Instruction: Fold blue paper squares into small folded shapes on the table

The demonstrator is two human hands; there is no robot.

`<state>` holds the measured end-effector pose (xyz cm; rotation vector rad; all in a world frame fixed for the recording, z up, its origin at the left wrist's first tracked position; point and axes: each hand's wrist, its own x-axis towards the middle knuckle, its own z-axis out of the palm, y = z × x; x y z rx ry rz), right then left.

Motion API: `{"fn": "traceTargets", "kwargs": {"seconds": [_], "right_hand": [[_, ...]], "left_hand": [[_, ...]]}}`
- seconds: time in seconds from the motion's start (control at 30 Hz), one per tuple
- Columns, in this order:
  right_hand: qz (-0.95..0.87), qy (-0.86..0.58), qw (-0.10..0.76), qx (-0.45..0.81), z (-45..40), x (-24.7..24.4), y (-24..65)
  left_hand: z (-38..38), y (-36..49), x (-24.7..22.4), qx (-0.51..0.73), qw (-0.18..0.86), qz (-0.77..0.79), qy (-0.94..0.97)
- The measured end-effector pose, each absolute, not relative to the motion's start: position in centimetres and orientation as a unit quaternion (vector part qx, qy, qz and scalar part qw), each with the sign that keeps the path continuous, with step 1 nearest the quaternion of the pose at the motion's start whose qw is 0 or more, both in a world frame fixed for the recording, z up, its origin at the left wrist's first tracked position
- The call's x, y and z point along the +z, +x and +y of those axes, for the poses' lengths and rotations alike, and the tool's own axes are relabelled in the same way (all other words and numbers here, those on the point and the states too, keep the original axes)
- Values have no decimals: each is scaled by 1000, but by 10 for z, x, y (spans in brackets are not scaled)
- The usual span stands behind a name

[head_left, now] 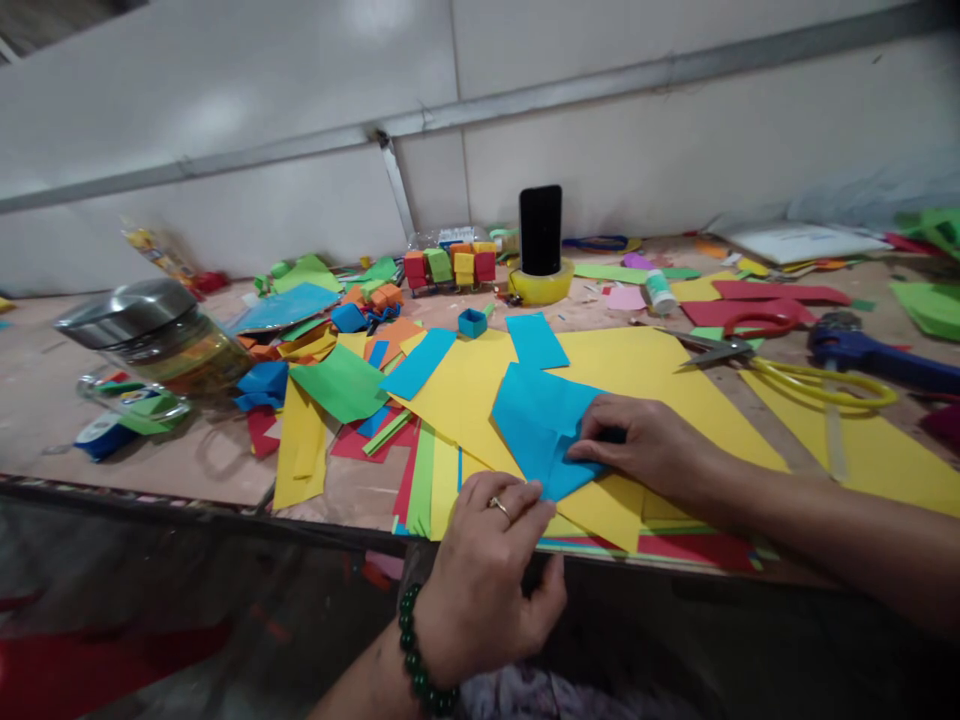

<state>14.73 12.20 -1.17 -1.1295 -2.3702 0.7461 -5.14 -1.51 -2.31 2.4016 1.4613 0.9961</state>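
Observation:
A sheet of blue paper (536,425) with creases lies over yellow sheets at the table's front. Its right side is pinched between the thumb and fingers of my right hand (637,440). At the lower corner of the blue sheet, the fingertips of my left hand (499,560) rest on or close to the edge; the fingers are loosely bent, with the thumb apart below them. Two smaller blue strips, one at the left (420,362) and one behind (538,341), lie on the yellow paper (472,385).
Scissors (731,350) with red and yellow handles and a blue-handled tool (885,355) lie at right. Behind stand a phone (540,230) on a yellow tape roll (541,284), a glue stick (660,291) and small paper cubes (450,265). A lidded jar (165,335) is at left.

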Motion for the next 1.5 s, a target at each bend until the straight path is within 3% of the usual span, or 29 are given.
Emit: {"fn": "traceTargets", "kwargs": {"seconds": [0.77,1.1,1.23,1.3,1.37,1.43,1.5], "right_hand": [[-863,-415,195,212,118,-13,147],[-868,-419,187,189,118,-14,147],[-878,-415,203,126,115,-14,149],[-910,-340,232,61,113,-11,150],[-955,-173,240,4,111,-6,152],[-976,-21,213,-29,110,0,153],[-981,42,182,-52,109,6,153]], "left_hand": [[-10,-46,-9,235,116,520,813],[-12,-46,-15,241,76,516,818],[-13,-47,-15,239,69,516,820],[-13,-47,-14,235,71,519,819],[-13,-46,-12,231,76,522,817],[-12,-46,-10,225,81,526,816],[-11,-45,-9,218,79,528,817]]}}
